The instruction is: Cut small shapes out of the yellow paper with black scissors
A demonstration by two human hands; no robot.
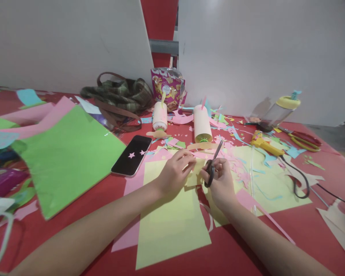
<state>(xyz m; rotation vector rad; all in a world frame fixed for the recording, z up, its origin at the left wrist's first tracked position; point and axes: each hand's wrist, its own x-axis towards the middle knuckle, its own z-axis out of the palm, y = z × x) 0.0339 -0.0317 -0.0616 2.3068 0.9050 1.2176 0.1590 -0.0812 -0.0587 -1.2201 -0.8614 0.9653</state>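
My right hand [221, 184] grips black-handled scissors [210, 170], whose blades point up and away. Close to its left, my left hand [176, 172] is curled, with its fingertips at a small piece of yellow paper [194, 177] between the two hands. The fingertips partly hide how that piece is held. Under both hands lies a larger yellow paper sheet [172, 226] over a pink sheet [126, 234]. Just beyond stand two cream paper-wrapped cylinders [201, 119] with paper strips sticking up. Left of my left hand, a phone [130, 159] carries small pink paper stars [131, 155].
Green sheets [71, 157] cover the left side of the red table [97, 214]. A yellow glue gun [266, 145] with a black cord, red-handled pliers [304, 140] and a clear bottle [280, 111] are at right. A snack bag [169, 86] and plaid bag [120, 92] stand behind paper scraps.
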